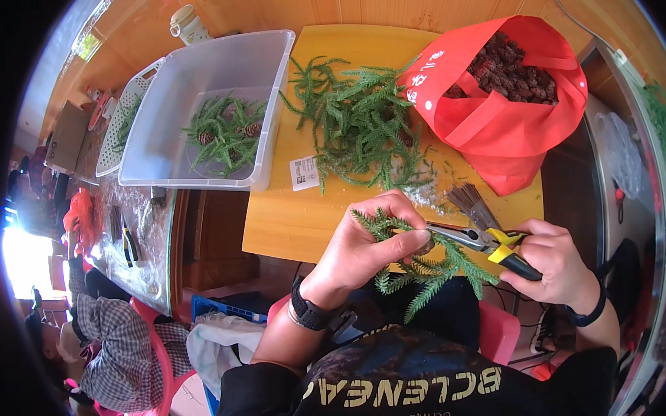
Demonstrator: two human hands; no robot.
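Note:
My left hand pinches an artificial pine sprig between thumb and fingers, close to my body at the table's front edge. In my right hand are pliers with yellow and black handles. Their metal jaws reach the sprig beside my left thumb; what exactly they grip is too small to tell. A small brown piece, perhaps a pine cone, is partly hidden under that thumb. Beyond my hands lies a heap of green sprigs on the yellow table. A bundle of thin brown stems rests to its right.
A clear plastic bin at left holds sprigs with cones. A red bag of pine cones stands far right. Further left are a white basket, other pliers and a seated person in a checked shirt.

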